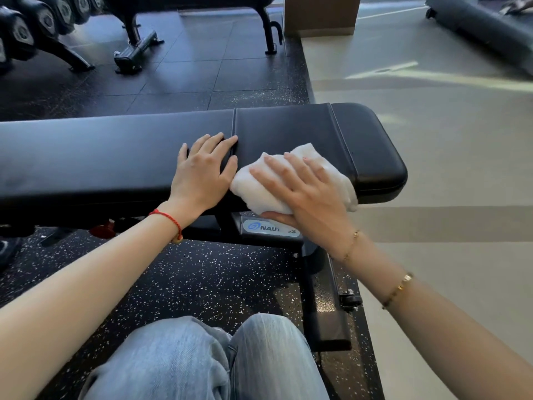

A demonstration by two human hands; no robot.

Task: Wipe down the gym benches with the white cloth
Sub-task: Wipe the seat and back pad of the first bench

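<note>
A black padded gym bench (115, 145) runs across the view in front of me, its seat pad ending at the right. The white cloth (305, 157) lies bunched on the near edge of the seat pad. My right hand (305, 194) presses flat on the cloth, fingers spread over it and thumb tucked under the pad's edge. My left hand (202, 171) rests flat on the bench just left of the cloth, fingers apart, at the seam between the two pads, holding nothing.
The bench's black frame and foot (323, 310) stand close to my knees. A dumbbell rack (37, 27) is at the far left and another bench's legs (138, 47) at the back. Speckled rubber floor lies underfoot, pale floor to the right, with a dark machine (484, 27) at top right.
</note>
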